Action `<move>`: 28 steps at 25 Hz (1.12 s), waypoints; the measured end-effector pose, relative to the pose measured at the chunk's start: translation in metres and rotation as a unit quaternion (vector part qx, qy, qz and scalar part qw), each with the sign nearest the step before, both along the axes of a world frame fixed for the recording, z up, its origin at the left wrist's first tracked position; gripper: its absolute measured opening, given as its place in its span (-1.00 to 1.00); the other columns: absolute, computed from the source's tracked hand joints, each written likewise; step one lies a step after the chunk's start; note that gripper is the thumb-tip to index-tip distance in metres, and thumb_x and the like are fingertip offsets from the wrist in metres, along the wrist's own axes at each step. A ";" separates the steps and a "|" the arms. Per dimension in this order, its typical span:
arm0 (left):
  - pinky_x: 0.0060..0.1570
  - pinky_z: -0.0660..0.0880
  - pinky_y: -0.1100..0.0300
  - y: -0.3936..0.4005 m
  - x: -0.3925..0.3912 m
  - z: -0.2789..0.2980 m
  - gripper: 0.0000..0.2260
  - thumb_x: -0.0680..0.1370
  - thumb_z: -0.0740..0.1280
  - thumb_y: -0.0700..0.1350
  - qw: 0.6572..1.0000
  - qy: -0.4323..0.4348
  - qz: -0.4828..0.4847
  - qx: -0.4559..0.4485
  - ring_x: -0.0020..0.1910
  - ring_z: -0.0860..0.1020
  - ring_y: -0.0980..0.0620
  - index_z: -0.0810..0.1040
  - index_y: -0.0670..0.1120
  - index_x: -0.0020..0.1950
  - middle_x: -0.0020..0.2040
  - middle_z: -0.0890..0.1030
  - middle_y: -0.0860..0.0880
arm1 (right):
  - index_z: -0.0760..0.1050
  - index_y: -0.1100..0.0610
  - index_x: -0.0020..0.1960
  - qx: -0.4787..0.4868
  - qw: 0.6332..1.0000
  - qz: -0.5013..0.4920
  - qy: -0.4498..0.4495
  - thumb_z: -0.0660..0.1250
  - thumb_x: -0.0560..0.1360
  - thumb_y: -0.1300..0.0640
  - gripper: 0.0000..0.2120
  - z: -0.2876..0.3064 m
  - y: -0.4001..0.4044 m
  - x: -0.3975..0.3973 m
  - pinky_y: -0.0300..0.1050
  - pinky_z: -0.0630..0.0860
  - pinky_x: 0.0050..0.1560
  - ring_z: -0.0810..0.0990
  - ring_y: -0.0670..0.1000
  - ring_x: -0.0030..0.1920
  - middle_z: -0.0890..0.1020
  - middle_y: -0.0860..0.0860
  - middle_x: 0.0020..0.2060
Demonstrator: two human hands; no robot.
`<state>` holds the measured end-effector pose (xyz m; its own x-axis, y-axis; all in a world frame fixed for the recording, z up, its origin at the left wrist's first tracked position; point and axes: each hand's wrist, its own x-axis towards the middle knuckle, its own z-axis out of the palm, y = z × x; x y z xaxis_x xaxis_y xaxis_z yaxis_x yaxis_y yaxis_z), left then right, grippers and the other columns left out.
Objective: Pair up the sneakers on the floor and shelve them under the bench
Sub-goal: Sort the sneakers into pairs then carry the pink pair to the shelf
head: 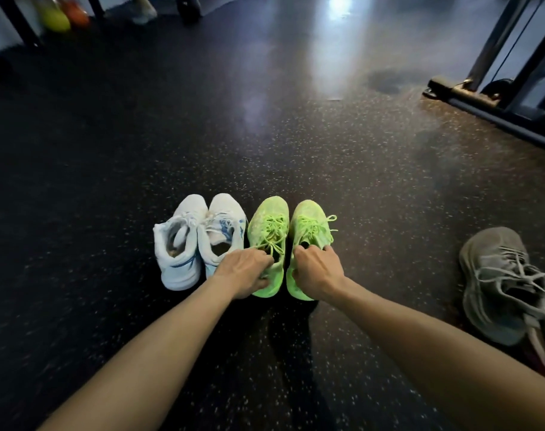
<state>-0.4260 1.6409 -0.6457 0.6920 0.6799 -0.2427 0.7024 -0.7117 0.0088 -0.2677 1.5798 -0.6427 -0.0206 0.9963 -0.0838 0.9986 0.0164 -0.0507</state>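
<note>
Your two bare forearms reached forward from the bottom of the view, side by side over the dark speckled floor (109,188). Your left hand (243,272) had its grip closed on the heel collar of the left green sneaker (266,225), fingers curled into the opening by the laces. Your right hand (316,273) gripped the right green sneaker (310,222) the same way — thumb and fingers pinching the collar on either side of the opening. Both green sneakers stood upright on the floor, toes pointing away from you, just beside each other.

Touching the left green sneaker on its left side stood a pair of white sneakers (199,234), also toes away, the two shoes pressed together; the right one carried blue markings.

Off to your right, well apart from the row, a grey sneaker (495,281) lay on the floor with loose laces, and something pinkish showed at the frame edge beneath it — too cut off to name.

Farther out, a black metal frame (482,98) stood at the right. At the far left, blurred, were dark rack legs (19,23) with a yellow-green ball (55,18) and an orange ball (77,10) behind them.
</note>
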 end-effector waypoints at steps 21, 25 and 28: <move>0.24 0.38 -0.04 -0.017 0.160 0.040 -0.31 0.33 0.33 0.40 0.993 -0.098 -0.062 0.007 0.28 0.45 -0.04 0.37 0.13 0.38 0.31 0.45 0.06 | 0.32 0.07 0.38 0.019 0.968 -0.251 0.022 0.31 0.43 -0.24 -0.36 0.057 -0.078 0.172 0.09 0.38 0.28 0.45 0.14 0.30 0.48 0.09 0.30; 0.26 0.34 -0.08 -0.055 0.231 0.041 -0.32 0.36 0.32 0.40 0.985 -0.098 -0.139 -0.016 0.31 0.43 -0.06 0.35 0.12 0.40 0.35 0.43 0.04 | 0.34 0.11 0.34 0.013 0.937 -0.349 0.011 0.31 0.42 -0.25 -0.37 0.066 -0.147 0.231 0.10 0.38 0.24 0.47 0.19 0.27 0.49 0.13 0.28; 0.25 0.35 -0.11 -0.079 0.270 0.035 -0.31 0.38 0.32 0.40 0.977 -0.091 -0.188 -0.037 0.31 0.43 -0.07 0.34 0.09 0.41 0.35 0.43 0.02 | 0.38 0.10 0.28 0.007 0.916 -0.402 0.008 0.31 0.39 -0.26 -0.39 0.068 -0.196 0.262 0.11 0.39 0.22 0.49 0.18 0.24 0.52 0.11 0.24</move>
<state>-0.1556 1.5617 -0.6109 0.9258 0.3546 -0.1312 0.3734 -0.9120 0.1696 -0.0055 1.3841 -0.5745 0.7182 0.6915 -0.0774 0.6879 -0.7223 -0.0710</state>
